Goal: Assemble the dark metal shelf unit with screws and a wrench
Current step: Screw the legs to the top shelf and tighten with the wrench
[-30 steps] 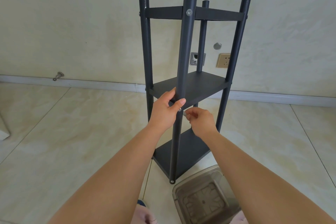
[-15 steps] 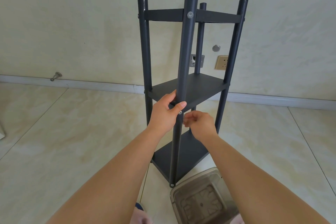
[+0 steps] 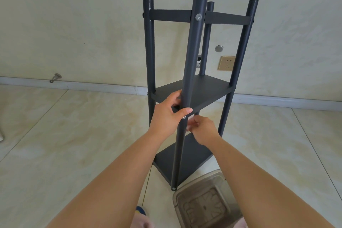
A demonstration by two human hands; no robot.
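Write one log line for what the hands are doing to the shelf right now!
left hand: grips front post | right hand: fingers at screw, blurred | shelf unit: upright on floor | plastic box: beside base

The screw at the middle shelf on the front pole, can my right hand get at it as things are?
Probably yes. The right hand is just beside the screw; the left hand grips the front pole above it, leaving it exposed.
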